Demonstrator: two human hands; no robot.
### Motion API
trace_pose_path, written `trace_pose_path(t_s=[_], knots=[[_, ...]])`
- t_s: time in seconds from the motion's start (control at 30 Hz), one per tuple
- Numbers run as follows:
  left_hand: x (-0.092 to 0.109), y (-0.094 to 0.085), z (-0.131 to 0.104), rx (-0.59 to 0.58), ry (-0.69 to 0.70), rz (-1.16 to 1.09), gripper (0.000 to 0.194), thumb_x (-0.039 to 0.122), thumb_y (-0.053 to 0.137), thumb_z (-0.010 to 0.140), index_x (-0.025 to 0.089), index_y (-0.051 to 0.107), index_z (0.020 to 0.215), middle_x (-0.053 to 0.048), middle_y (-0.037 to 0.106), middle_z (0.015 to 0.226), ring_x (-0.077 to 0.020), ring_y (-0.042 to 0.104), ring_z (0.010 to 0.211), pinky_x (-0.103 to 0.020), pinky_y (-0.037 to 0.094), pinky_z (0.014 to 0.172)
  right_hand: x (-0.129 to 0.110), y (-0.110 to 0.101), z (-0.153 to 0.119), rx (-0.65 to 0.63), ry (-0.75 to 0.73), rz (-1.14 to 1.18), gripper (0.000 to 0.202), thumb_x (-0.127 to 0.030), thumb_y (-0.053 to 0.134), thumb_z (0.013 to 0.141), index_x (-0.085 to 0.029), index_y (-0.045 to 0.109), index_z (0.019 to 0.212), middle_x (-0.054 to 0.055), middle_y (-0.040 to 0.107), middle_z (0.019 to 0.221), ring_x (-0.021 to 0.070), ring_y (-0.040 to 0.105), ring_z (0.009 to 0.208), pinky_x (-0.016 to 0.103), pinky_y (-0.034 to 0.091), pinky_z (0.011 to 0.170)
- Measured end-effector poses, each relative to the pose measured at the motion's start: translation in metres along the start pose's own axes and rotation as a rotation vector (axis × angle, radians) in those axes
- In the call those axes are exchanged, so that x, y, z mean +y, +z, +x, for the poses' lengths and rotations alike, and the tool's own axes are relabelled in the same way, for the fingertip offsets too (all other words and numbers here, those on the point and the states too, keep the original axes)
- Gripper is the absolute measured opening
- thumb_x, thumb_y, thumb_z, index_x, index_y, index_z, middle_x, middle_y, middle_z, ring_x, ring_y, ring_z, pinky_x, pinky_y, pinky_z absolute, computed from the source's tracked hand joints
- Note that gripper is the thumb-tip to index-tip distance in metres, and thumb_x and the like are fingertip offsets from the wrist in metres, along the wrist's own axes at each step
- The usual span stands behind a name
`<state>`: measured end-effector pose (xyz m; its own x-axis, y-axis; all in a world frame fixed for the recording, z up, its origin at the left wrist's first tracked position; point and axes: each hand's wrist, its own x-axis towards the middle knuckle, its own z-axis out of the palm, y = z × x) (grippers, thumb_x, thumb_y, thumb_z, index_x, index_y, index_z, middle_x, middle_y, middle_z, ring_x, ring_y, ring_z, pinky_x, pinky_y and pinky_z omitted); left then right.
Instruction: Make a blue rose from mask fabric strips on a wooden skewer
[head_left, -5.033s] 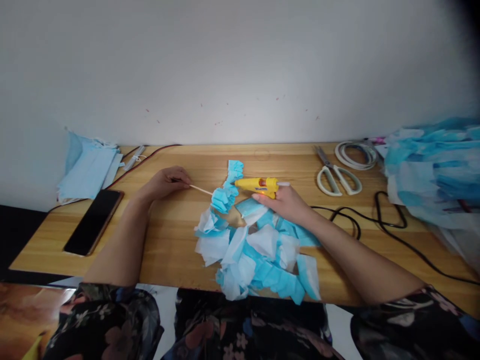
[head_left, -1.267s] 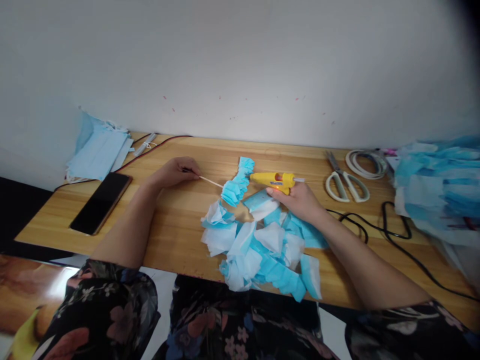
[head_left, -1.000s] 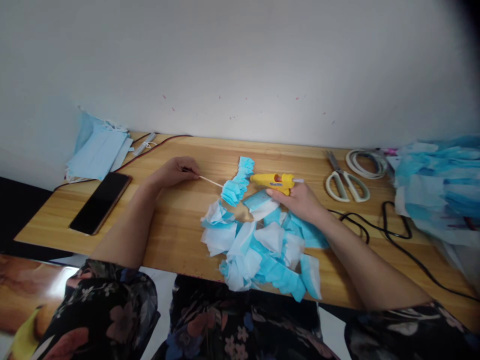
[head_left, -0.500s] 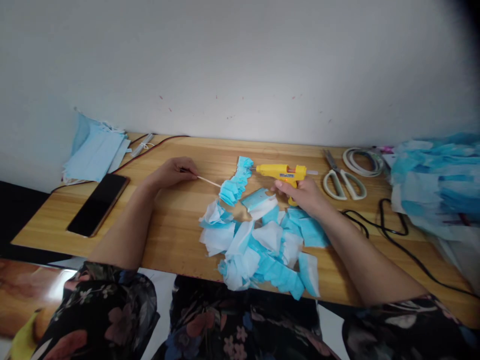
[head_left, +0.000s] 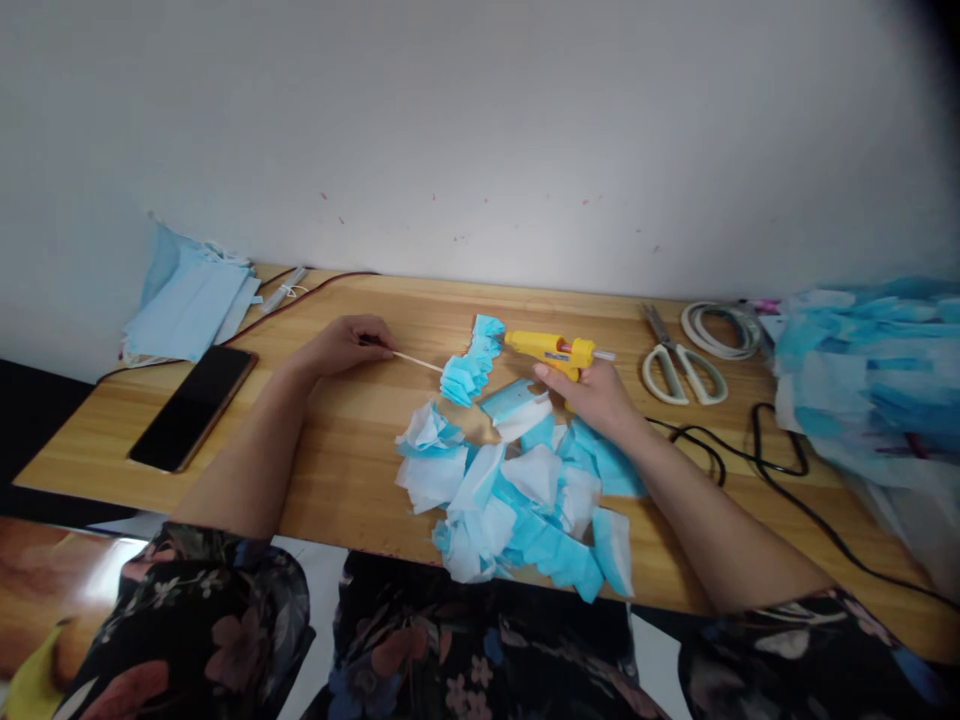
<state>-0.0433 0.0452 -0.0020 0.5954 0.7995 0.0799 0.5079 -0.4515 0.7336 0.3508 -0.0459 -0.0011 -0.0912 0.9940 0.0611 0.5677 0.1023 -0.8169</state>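
My left hand [head_left: 358,343] pinches a thin wooden stick [head_left: 417,362] that points to the right. On the stick's far end is a pleated blue strip [head_left: 474,362], cut like mask fabric. My right hand [head_left: 592,395] is wrapped round the handle of a yellow glue gun [head_left: 551,347], a clear glue stick poking from its back. The gun's nozzle points left, at or close behind the strip's right edge; I cannot tell whether they touch. Below both hands lies a loose heap of blue and white fabric pieces [head_left: 517,500].
Blue face masks [head_left: 191,295] and a black phone [head_left: 195,410] lie at the left. To the right are white-handled scissors [head_left: 679,370], a roll of white tape [head_left: 720,330], a black cord [head_left: 795,495] and a large bundle of blue strips [head_left: 877,370].
My right hand and the glue gun have shifted slightly left and down, bringing the nozzle nearer the strip's edge. My left hand, with the stick, has hardly moved.
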Motion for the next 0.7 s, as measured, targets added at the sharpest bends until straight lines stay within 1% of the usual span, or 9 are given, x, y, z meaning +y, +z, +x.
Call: trace_pose_path(t_s=[0.1,0.23,0.37,0.5,0.57,0.7], knots=[[0.0003,-0.0001,-0.0006,-0.006,0.006,0.0,0.023,0.04,0.075,0.084,0.016,0.075,0.082,-0.004,0.071,0.084,-0.0163,0.062,0.078,-0.028,0.049,0.076,-0.0029,0.0021,0.0011,0.006,-0.004,-0.039,0.039,-0.056,0.062,0.083,-0.019,0.072,0.08,0.009,0.076,0.08,0.0248,0.071,0.074,0.033,0.054,0.067],[0.0012,-0.0004,-0.0008,-0.01,0.012,-0.011,0.024,0.04,0.075,0.084,0.017,0.075,0.083,-0.004,0.071,0.084,-0.0162,0.062,0.078,-0.027,0.049,0.077,-0.0042,0.0046,0.0026,-0.012,-0.004,-0.119,0.041,-0.057,0.062,0.086,-0.019,0.071,0.076,0.009,0.075,0.074,0.0255,0.071,0.071,0.034,0.053,0.065],[0.0006,0.0004,0.0003,-0.005,0.033,-0.015,0.023,0.04,0.076,0.084,0.017,0.076,0.081,-0.004,0.071,0.082,-0.016,0.062,0.078,-0.027,0.049,0.077,-0.004,0.0058,0.0037,-0.004,0.007,-0.151,0.04,-0.056,0.063,0.087,-0.018,0.073,0.079,0.01,0.077,0.077,0.0271,0.073,0.074,0.034,0.053,0.065],[-0.0001,0.0013,0.001,-0.001,0.024,-0.03,0.022,0.039,0.076,0.083,0.017,0.076,0.081,-0.004,0.071,0.083,-0.0161,0.062,0.079,-0.028,0.048,0.076,-0.0038,0.0063,0.0048,-0.027,0.031,-0.155,0.039,-0.053,0.062,0.088,-0.017,0.075,0.084,0.011,0.079,0.082,0.0279,0.074,0.078,0.033,0.054,0.066],[-0.0003,0.0012,0.0011,-0.003,0.029,-0.031,0.022,0.04,0.076,0.083,0.017,0.076,0.081,-0.004,0.071,0.083,-0.0161,0.062,0.078,-0.028,0.048,0.076,-0.0037,0.0063,0.0052,-0.027,0.047,-0.184,0.04,-0.055,0.063,0.087,-0.017,0.074,0.08,0.011,0.078,0.08,0.0281,0.074,0.077,0.033,0.054,0.064],[-0.0004,0.0007,0.0013,-0.005,0.03,-0.036,0.024,0.041,0.076,0.082,0.018,0.076,0.081,-0.004,0.072,0.084,-0.017,0.063,0.079,-0.029,0.049,0.077,-0.0035,0.0064,0.0053,-0.025,0.058,-0.233,0.045,-0.059,0.062,0.087,-0.019,0.07,0.069,0.01,0.075,0.069,0.0263,0.071,0.067,0.032,0.051,0.059]])
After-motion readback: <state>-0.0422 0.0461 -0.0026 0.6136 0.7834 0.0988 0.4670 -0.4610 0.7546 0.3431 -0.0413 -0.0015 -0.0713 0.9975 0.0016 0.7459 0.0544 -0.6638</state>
